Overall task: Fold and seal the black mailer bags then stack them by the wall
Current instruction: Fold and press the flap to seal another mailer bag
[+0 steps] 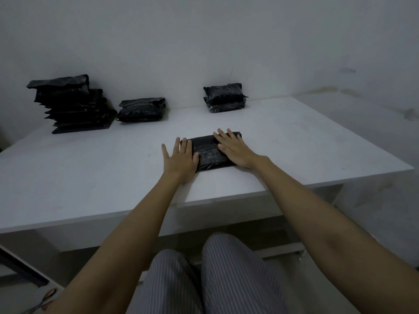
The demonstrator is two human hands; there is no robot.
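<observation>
A folded black mailer bag [208, 152] lies on the white table [90, 173], a little back from its front edge. My left hand [180, 160] rests flat at the bag's left end, fingers straight and spread, thumb against the bag. My right hand [233, 148] presses flat on the bag's right half with straight fingers. By the wall stand a tall stack of black bags [72, 105] at the left, a low pile [142, 109] beside it, and a short stack of two bags [224, 98] at the centre right.
The wall [204, 41] runs along the table's far edge and turns a corner at the right. Below the table edge are my legs in striped trousers [204, 279]. A dark bar [20, 268] crosses the lower left.
</observation>
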